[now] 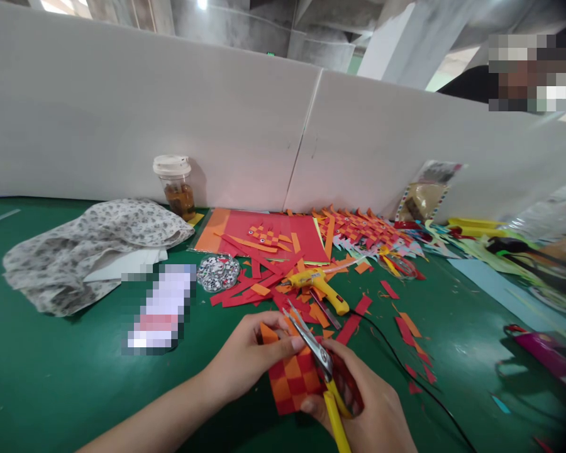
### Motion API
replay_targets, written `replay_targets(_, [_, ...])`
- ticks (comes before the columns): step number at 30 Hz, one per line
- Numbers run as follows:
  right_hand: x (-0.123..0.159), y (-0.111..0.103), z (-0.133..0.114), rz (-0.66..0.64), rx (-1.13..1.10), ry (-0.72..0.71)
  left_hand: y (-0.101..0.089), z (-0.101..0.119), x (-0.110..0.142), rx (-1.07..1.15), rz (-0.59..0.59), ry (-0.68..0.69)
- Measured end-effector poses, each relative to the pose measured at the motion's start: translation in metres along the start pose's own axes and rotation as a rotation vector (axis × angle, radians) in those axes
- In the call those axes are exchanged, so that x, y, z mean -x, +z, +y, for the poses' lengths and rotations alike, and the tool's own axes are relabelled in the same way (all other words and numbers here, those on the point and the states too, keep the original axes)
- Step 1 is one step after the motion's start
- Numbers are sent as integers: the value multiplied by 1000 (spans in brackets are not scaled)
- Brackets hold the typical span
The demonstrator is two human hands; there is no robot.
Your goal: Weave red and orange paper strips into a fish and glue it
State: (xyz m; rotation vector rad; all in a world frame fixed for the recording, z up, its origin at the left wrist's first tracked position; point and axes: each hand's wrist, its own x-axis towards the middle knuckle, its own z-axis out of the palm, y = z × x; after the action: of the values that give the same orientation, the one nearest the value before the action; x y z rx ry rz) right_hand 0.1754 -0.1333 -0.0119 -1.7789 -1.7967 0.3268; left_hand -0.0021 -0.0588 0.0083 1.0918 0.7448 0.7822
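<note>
Between thumb and fingers, my left hand (259, 349) pinches a woven red and orange paper piece (293, 380) with a checkered pattern. My right hand (370, 396) grips yellow-handled scissors (321, 355), their metal blades pointing up and away across the paper's upper edge. The blades look slightly apart. My right thumb also lies against the lower right of the woven paper. Just beyond my hands, a yellow glue gun (323, 286) lies on red and orange paper strips (259, 280).
A white-lidded cup (174, 185), a patterned cloth (89, 251) and a blurred-out phone (163, 305) are on the left. Beyond the strips, small woven fish (268, 238) lie on coloured sheets (217, 226), with a pile of woven pieces (363, 229) alongside. A black cord (405, 371) crosses the right side.
</note>
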Motion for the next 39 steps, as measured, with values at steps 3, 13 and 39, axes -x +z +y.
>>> replay_targets(3, [2,0,0,35,16,-12,0,1,2,6,-25,-12])
replay_targets(13, [3,0,-4,44,38,25,2,-2,3,-55,-9,62])
replay_targets(39, [-2,-12,10,254,105,250,-20,-9,-15,-289,147,98])
